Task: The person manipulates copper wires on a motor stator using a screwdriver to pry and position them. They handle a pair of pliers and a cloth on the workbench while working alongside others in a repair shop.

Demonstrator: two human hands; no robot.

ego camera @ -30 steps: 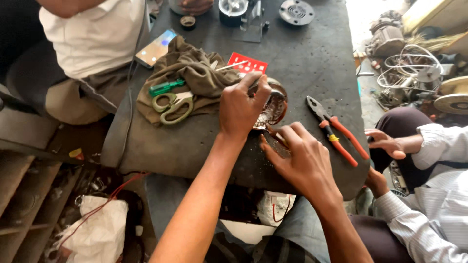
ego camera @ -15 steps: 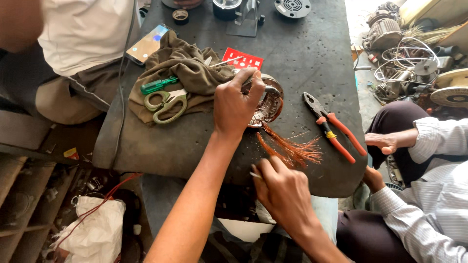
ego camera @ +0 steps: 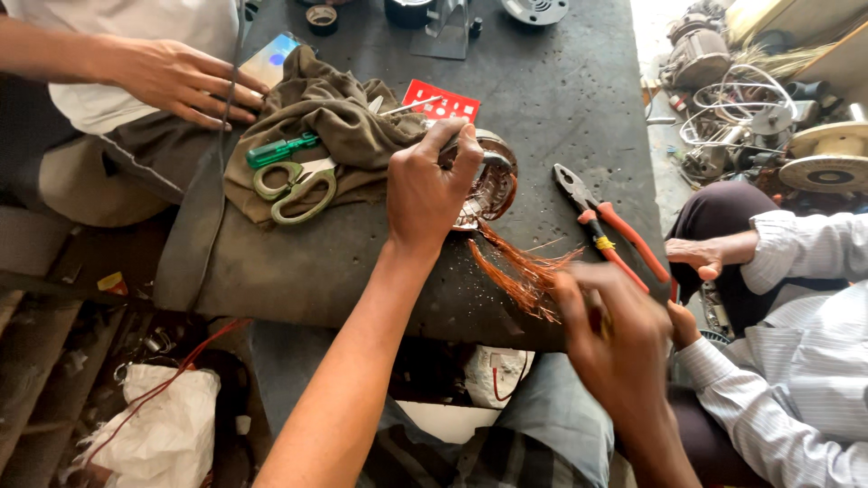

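Surface: a dark, worn worktable strewn with metal dust is seen from above, its near edge over a cluttered floor.
Room: a crowded workshop is shown, with motor parts and wire coils heaped at the right and a white plastic bag on the floor at lower left.
People: a seated person in a striped white shirt is placed at the right edge; another person's hand is laid on the table's far left corner.
Cloth: a crumpled olive-brown rag is spread left of centre, with green-handled scissors and a green-handled screwdriver on it.
Pliers: red-handled pliers are laid just right of the work.
Work piece: a round metal motor stator with copper windings rests near the table's middle.
Left hand: the left hand is clamped over the stator's top, fingers curled on its rim.
Copper strands: a bundle of loose copper wire is fanned from the stator toward the near edge.
Right hand: the right hand is closed on the bundle's far end, well apart from the stator.
Unclear: the right hand is blurred, so the fingers' exact hold cannot be made out; most of the stator is hidden under the left hand.
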